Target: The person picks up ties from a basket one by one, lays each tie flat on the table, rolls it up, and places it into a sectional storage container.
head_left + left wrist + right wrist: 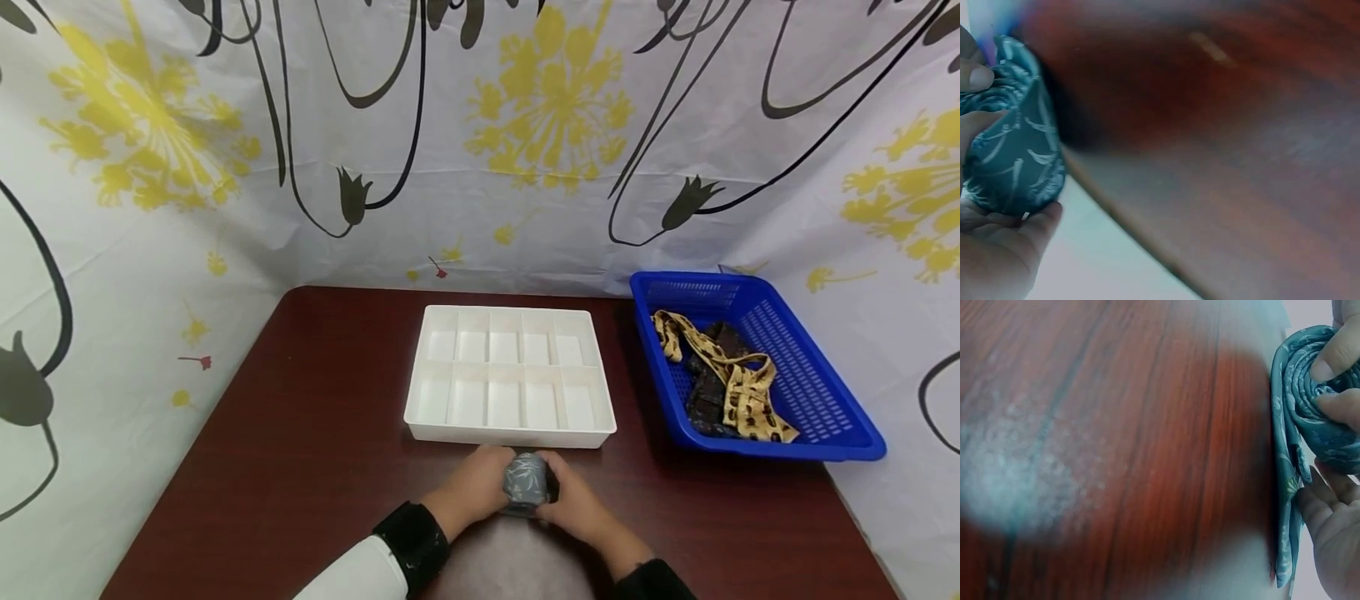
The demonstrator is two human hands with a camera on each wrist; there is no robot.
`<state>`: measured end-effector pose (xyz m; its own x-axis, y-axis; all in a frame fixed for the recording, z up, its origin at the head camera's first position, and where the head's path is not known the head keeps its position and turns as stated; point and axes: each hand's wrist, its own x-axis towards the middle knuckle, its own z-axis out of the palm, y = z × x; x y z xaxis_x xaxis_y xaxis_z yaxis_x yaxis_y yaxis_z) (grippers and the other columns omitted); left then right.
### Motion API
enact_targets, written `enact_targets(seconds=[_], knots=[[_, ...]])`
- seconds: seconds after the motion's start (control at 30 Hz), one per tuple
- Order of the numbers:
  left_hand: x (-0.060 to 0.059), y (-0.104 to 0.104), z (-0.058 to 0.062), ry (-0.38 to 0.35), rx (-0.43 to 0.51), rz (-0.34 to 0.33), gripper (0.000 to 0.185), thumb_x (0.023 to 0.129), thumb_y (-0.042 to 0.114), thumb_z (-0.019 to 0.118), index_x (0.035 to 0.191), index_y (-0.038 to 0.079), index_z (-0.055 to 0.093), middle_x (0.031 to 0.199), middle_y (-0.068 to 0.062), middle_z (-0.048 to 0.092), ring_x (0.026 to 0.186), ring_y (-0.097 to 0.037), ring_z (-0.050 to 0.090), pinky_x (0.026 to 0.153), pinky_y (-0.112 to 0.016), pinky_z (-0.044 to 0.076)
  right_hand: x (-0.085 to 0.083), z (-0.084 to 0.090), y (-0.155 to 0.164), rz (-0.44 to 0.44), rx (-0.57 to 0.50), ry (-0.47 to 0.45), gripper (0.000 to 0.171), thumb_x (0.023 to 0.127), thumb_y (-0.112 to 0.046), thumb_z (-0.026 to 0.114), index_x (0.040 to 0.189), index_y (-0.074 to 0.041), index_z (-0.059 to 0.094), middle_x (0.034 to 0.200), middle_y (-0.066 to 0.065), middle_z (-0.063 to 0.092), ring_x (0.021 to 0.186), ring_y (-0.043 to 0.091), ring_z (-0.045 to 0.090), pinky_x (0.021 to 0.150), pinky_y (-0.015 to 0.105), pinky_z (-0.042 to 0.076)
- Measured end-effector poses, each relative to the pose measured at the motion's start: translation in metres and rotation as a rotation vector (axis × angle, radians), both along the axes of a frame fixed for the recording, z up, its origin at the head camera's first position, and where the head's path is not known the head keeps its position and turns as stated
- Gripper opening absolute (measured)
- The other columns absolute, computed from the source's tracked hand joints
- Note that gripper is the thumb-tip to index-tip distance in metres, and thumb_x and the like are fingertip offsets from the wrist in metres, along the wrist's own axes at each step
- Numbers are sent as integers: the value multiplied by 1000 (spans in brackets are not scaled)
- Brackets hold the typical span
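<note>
A grey-green necktie (525, 479) with a pale leafy pattern is wound into a roll between my two hands, just in front of the white tray. My left hand (476, 487) grips the roll from its left side, and my right hand (577, 504) holds the opposite side. In the right wrist view, the spiral layers of the necktie (1300, 394) show, with a flat loose end hanging below the coil. Fingers and thumb press at the coil's centre and underside there. The left wrist view has the outer wrap of the necktie (1022, 150) resting over curled fingers.
The white tray (510, 437), split into two rows of compartments, lies on the dark red-brown table (322, 467). At the right, a blue basket (832, 417) contains a yellow-and-black patterned strip (750, 400) and dark folded cloth (705, 396). A patterned curtain (480, 167) hangs behind.
</note>
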<state>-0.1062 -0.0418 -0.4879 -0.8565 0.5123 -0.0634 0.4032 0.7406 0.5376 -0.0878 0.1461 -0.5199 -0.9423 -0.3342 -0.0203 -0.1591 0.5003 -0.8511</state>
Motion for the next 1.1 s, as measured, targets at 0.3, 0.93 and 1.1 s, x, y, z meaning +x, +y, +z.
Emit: enact_targets(seconds=[0.3, 0.93, 1.1], knots=[[4, 13, 9, 70, -214, 40, 30, 69, 5, 78, 95, 9, 64, 83, 0, 60, 76, -11, 53, 65, -24, 47, 3, 0, -3, -34, 18, 40, 70, 59, 6, 77, 124, 1, 52, 116, 10, 60, 103, 20, 54, 90, 29, 44], [5, -13, -32, -111, 452, 66, 53, 71, 7, 80, 119, 7, 57, 113, -1, 59, 104, -14, 54, 95, -32, 44, 1, -6, -1, -70, -16, -8, 69, 57, 9, 74, 123, 3, 54, 119, 14, 61, 105, 23, 53, 89, 27, 44], [0, -15, -26, -153, 384, 34, 44, 70, 8, 81, 110, 7, 62, 105, 2, 63, 97, -9, 56, 90, -28, 46, 1, -7, 1, -41, -35, -15, 69, 59, 10, 76, 124, 4, 53, 117, 14, 61, 102, 24, 54, 84, 27, 47]])
